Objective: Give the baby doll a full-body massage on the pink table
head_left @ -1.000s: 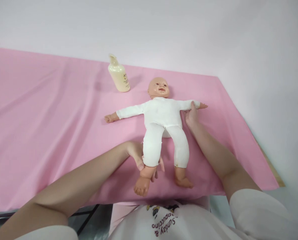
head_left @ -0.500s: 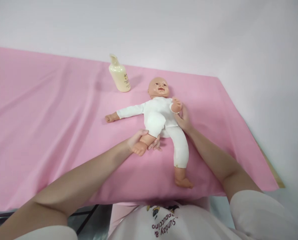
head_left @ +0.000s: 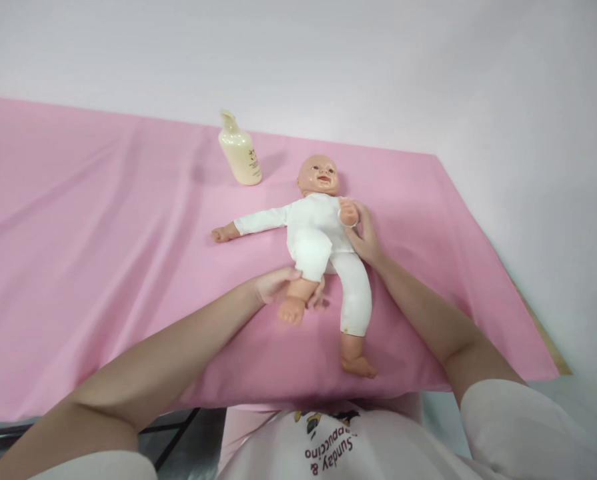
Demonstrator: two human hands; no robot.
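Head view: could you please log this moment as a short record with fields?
surface: pink cloth
doll: doll on its back in a white suit, head toward the wall
left hand: left hand grips the doll's bent leg at the ankle
right hand: right hand holds the doll's arm folded onto its chest
other leg: straight, lying on the cloth
bottle: cream bottle upright beyond the doll

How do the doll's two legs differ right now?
The leg held by the left hand is bent, its knee drawn up toward the belly; the other leg lies straight on the pink cloth. The held leg's foot is lifted and blurred; the other foot rests untouched near the cloth's front edge. Both wear white fabric with bare feet.
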